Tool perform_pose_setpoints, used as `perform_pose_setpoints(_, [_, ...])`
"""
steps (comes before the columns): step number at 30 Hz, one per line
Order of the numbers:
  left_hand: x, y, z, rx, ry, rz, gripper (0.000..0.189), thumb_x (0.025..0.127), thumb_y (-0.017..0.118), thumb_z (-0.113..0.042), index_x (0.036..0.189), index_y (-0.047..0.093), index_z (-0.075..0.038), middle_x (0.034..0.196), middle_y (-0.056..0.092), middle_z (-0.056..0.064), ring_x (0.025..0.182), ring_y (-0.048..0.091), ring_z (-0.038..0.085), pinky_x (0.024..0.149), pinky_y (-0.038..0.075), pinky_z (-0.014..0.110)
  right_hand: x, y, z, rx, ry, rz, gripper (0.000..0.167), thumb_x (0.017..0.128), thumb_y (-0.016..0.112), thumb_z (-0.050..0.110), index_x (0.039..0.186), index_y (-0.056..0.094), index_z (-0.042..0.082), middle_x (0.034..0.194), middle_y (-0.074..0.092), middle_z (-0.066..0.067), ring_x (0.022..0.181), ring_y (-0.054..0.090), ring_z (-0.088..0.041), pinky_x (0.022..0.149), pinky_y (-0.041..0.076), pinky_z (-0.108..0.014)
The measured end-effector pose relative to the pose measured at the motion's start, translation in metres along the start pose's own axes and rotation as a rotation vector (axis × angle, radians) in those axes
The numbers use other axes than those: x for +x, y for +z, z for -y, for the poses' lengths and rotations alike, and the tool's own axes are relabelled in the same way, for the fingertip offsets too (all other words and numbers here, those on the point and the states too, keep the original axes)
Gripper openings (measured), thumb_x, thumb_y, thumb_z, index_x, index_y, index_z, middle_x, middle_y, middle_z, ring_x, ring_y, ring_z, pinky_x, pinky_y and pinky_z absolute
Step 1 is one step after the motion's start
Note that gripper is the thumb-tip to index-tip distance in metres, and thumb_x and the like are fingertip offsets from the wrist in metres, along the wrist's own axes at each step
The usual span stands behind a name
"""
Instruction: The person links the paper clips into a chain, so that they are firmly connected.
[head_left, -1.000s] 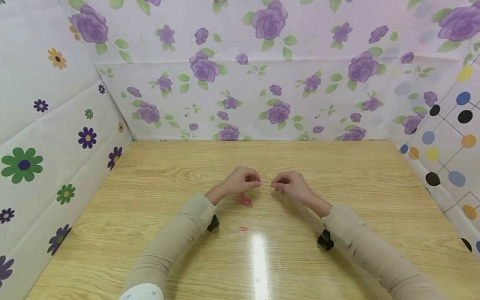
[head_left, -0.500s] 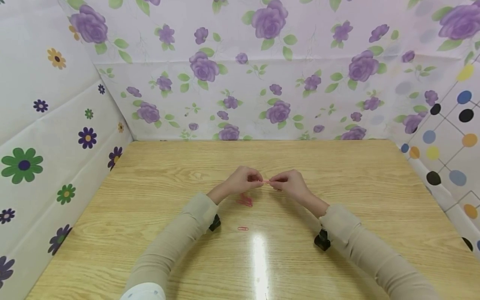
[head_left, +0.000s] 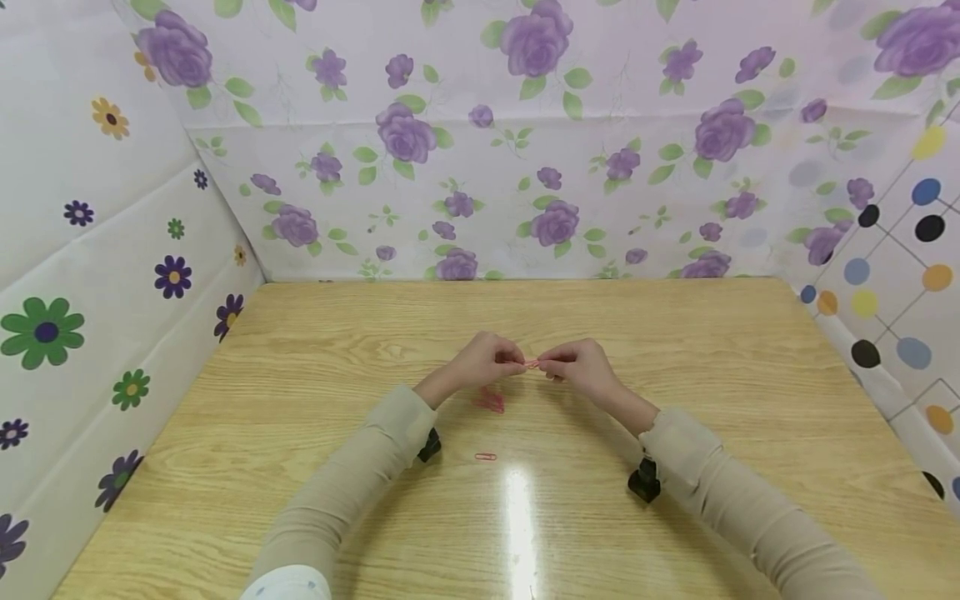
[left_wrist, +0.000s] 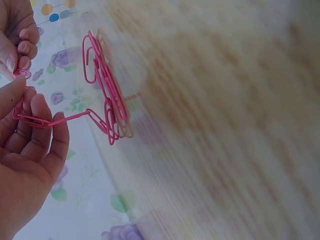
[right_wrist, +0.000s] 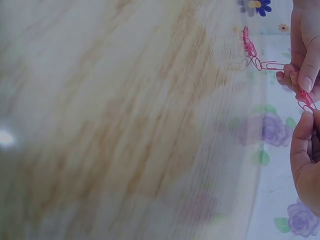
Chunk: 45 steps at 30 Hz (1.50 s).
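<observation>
Thumb and finger of my left hand (head_left: pixel 483 362) pinch a pink paper clip (head_left: pixel 532 364) at the middle of the table. My right hand (head_left: pixel 585 371) pinches a pink clip against it from the right, the fingertips of both hands nearly meeting. In the right wrist view the clips (right_wrist: pixel 306 100) overlap between the fingertips, partly hidden by them. From under my left fingers a chain of linked pink paper clips (left_wrist: pixel 70 118) runs down to a bunch (left_wrist: pixel 112 90) on the tabletop. A single pink paper clip (head_left: pixel 486 457) lies apart, closer to me.
The wooden table (head_left: pixel 337 333) has a glossy top with a bright reflection near its front. Flowered cloth (head_left: pixel 480 200) hangs behind it, with patterned cloths on both sides. Black wrist cameras (head_left: pixel 645 482) sit under both forearms, low over the table.
My right hand has moved slightly left, closing the gap to the left hand, so its clip now meets the left hand's clip. The left hand, chain and loose clip have hardly moved.
</observation>
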<state>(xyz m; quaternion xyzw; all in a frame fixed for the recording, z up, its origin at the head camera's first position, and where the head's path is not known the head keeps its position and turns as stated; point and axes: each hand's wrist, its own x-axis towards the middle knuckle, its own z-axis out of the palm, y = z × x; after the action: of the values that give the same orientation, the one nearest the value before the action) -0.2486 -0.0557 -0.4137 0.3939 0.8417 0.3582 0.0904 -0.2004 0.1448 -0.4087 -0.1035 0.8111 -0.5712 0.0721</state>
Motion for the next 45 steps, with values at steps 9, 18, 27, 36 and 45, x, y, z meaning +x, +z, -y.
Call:
perform_pose_setpoints(9, [0.0002,-0.0006,-0.0018,0.016,0.012,0.0,0.011,0.086,0.063,-0.01,0.085,0.07,-0.002,0.075,0.066,0.004,0.054,0.047,0.006,0.052,0.042,0.019,0.0054,0.0005,-0.0115,0.015,0.0,-0.025,0.019,0.086,0.063,0.01,0.095,0.068,-0.006,0.09,0.064,-0.025,0.078,0.061,-0.037,0.069,0.052,-0.045])
perform_pose_setpoints(18, [-0.0006,-0.0026,-0.0039,-0.004,0.015,0.031,0.011,0.087,0.062,-0.008,0.082,0.069,-0.001,0.074,0.065,0.008,0.054,0.045,0.007,0.053,0.04,0.019,0.0019,-0.0004,-0.0087,0.034,-0.027,-0.027,0.016,0.086,0.063,0.007,0.093,0.068,-0.006,0.087,0.062,-0.028,0.077,0.06,-0.04,0.068,0.051,-0.047])
perform_pose_setpoints(27, [-0.0014,-0.0058,-0.0012,-0.12,-0.005,0.113,0.014,0.088,0.058,-0.005,0.083,0.066,0.005,0.062,0.055,0.002,0.05,0.04,0.009,0.049,0.036,0.021,-0.0005,-0.0002,-0.0128,-0.022,-0.105,-0.03,0.012,0.086,0.063,0.009,0.09,0.069,-0.001,0.084,0.063,-0.025,0.071,0.06,-0.032,0.065,0.05,-0.047])
perform_pose_setpoints(36, [-0.0053,-0.0068,-0.0001,-0.113,-0.068,0.085,0.012,0.087,0.058,-0.003,0.08,0.066,0.003,0.062,0.054,0.0,0.051,0.039,0.009,0.05,0.035,0.021,0.0011,-0.0032,-0.0123,0.031,-0.137,-0.047,0.011,0.084,0.064,0.005,0.09,0.069,-0.004,0.086,0.063,-0.027,0.075,0.058,-0.042,0.066,0.05,-0.047])
perform_pose_setpoints(45, [-0.0033,-0.0022,0.0014,-0.079,-0.074,0.097,0.021,0.088,0.058,-0.01,0.107,0.063,-0.001,0.091,0.065,0.006,0.082,0.059,0.014,0.072,0.048,0.023,0.0017,-0.0026,-0.012,0.053,-0.099,-0.025,0.015,0.085,0.064,0.009,0.092,0.069,-0.003,0.088,0.062,-0.029,0.079,0.058,-0.043,0.066,0.052,-0.041])
